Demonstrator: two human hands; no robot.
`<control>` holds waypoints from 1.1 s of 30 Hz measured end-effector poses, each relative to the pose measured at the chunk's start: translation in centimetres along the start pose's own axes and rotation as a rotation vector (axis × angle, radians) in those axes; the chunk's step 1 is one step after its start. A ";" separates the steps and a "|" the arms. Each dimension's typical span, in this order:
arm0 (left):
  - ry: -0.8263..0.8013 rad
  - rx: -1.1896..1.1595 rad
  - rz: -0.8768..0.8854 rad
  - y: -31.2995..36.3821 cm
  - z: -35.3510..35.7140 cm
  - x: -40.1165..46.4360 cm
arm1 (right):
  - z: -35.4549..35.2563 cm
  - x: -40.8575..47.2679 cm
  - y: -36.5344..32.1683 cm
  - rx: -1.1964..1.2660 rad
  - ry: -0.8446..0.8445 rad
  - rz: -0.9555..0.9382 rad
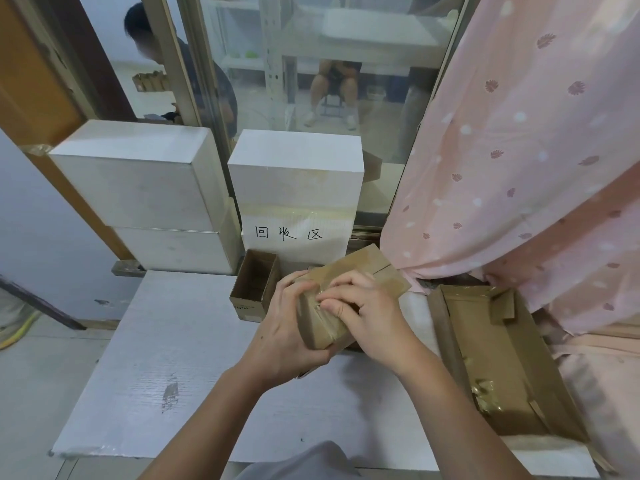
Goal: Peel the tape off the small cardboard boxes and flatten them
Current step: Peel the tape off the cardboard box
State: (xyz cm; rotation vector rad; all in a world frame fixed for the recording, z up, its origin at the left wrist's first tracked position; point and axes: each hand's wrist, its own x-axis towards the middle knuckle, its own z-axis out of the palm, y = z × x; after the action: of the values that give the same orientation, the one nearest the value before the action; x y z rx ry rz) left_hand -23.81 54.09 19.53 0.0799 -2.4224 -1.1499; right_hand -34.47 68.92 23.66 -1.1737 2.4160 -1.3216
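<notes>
Cardboard box sits between both hands, held up over the white table, tilted, its far end pointing toward the pink curtain. Left hand wraps the near-left end from below, fingers curled over the top edge. Right hand lies on top, fingertips curled and pinching at the clear tape on the near end — whether a tape edge is lifted is hard to tell. Box is plain brown, rectangular, glossy where taped, with a slit line on the far top face. Its underside is hidden by the left palm.

Large open brown tray box lies right of the hands, crumpled tape wad inside, partly under the curtain. White foam blocks stacked at back — one carries handwritten characters. Small open carton stands just left of the held box.
</notes>
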 end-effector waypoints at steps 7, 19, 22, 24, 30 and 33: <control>0.034 0.021 0.017 -0.6 0.3 0.1 | 1.6 -0.6 -0.5 -0.138 0.221 0.054; 0.006 0.012 0.002 -0.7 0.4 -0.7 | 1.3 -0.3 -1.9 -0.262 0.195 0.133; -0.004 -0.021 -0.027 -0.9 0.6 -1.1 | 1.4 -0.3 -1.7 -0.245 0.192 0.075; -0.006 -0.027 -0.058 -1.2 0.7 -1.3 | 1.3 -0.6 -1.8 -0.159 0.123 0.020; -0.022 -0.021 -0.059 -2.1 0.4 -1.9 | 0.3 -0.6 -0.5 -0.039 0.006 0.095; -0.010 -0.023 -0.031 -1.9 0.3 -2.0 | 0.0 -1.0 -0.1 -0.097 0.079 0.123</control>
State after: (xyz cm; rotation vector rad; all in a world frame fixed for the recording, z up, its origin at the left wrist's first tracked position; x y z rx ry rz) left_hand -22.43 53.55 17.26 0.1050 -2.4242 -1.1947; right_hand -33.77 69.61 23.54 -0.9934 2.5889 -1.2500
